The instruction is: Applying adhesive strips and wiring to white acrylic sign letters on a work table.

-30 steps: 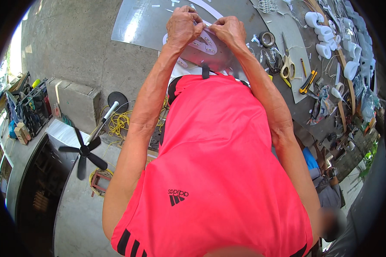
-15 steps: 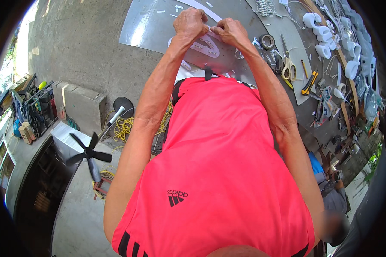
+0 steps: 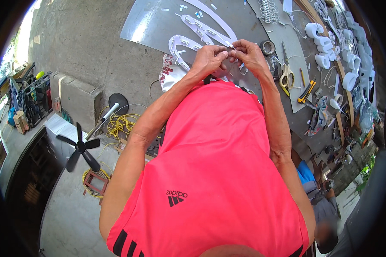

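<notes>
A white looped strip shape [image 3: 204, 31], with small light modules and thin wires along it, lies on the grey metal sheet [image 3: 148, 25]. Just in front of its near end, my left hand [image 3: 208, 60] is closed, thumb and fingers pinched together. My right hand [image 3: 250, 55] faces it from the right, fingertips pinching what looks like a thin wire end. The fingertips of both hands almost meet. What the left fingers hold is too small to make out. A thin wire with small pale pieces [image 3: 243, 69] hangs below the right hand.
Right of my hands lie black tape [image 3: 267, 48], scissors [image 3: 286, 76], a utility knife [image 3: 306, 92] and a pencil [image 3: 302, 77]. White strip rolls [image 3: 323, 61] stand farther right. A small fan [image 3: 81, 147] and yellow cord [image 3: 121, 125] are at left. Another person [image 3: 326, 210] is at lower right.
Both hands have come nearer to me and to the right, off the white strip shape, uncovering more of it. The fingertips now meet over its near end.
</notes>
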